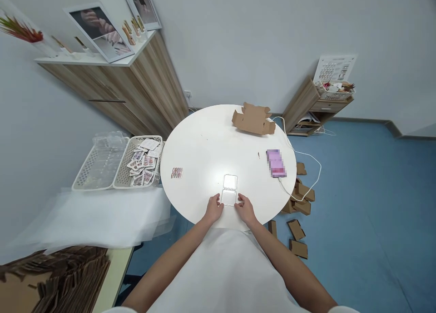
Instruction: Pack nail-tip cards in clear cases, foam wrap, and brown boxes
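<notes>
A small clear plastic case (229, 197) lies opened on the white round table (197, 140), its lid (230, 181) folded back away from me. My left hand (214, 208) grips the left edge of its near half with thumb and fingertips. At the right edge, my right hand (245, 209) does the same. Nothing can be made out inside the case. To the left on the table is a card of press-on nails (176, 173), apart from both hands.
An unfolded cardboard box (254, 119) sits at the table's back; a phone-like purple device (276, 163) with a white cable is on the right. Left are baskets of clear cases (105, 161) and nail cards (143, 161). Small cardboard boxes (298, 248) lie on the floor.
</notes>
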Available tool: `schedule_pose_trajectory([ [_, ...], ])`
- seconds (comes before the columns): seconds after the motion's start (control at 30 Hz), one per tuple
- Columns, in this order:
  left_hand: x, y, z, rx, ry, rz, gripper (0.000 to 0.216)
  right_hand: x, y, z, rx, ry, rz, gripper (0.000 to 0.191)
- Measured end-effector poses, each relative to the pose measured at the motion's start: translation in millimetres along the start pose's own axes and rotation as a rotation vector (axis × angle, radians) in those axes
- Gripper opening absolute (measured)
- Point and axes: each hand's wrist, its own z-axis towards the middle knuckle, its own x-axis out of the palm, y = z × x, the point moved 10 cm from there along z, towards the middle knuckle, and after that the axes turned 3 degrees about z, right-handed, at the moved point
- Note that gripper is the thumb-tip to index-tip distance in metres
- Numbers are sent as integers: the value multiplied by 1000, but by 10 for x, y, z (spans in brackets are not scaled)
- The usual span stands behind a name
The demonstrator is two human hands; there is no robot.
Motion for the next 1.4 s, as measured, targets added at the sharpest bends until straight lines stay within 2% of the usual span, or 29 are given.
schedule_pose_trajectory([
  [0.13,86,27,-5,-24,0,-52,45,52,-2,-2,42,79,50,47],
  [0.37,91,-179,125,-57,-61,-92,46,21,145,285,47,139,102,49],
  [0.67,101,-133,99,-94,-120,-88,47,-8,55,407,49,189,117,46],
  [0.87,118,-184,58,-96,-122,-48,45,28,23,416,47,210,116,44],
  [1.23,106,-47,91,-123,-56,-82,49,21,1,361,47,144,106,42],
  [1.4,21,45,133,-127,61,-85,45,-39,-16,337,85,30,119,43],
])
